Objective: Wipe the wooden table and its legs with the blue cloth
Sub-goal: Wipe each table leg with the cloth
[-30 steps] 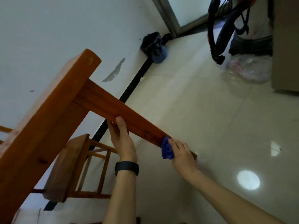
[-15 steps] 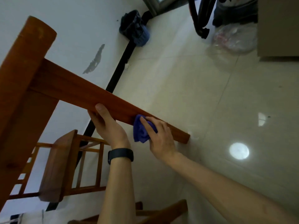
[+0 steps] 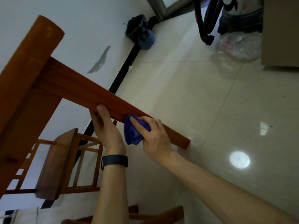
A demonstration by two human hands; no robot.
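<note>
A wooden table leg [image 3: 77, 88] runs from the tabletop edge [image 3: 27, 73] at the upper left down to the tiled floor at the right. My left hand [image 3: 106, 128], with a black band on the wrist, grips the leg near its middle, thumb on the upper face. My right hand [image 3: 153, 138] presses a bunched blue cloth [image 3: 133, 132] against the underside of the leg, just below my left hand. The leg's foot rests on the floor beyond my right hand.
A wooden chair [image 3: 64, 165] stands against the white wall at the lower left. A blue basket with a dark bag [image 3: 142, 35] sits by the wall. A vacuum hose [image 3: 205, 21], a clear plastic bag [image 3: 239, 46] and a cabinet [image 3: 281, 33] occupy the far right.
My right hand slid the blue cloth up the leg toward my left hand, then stayed close below it. My left hand kept its grip on the leg. The camera view shifted.
</note>
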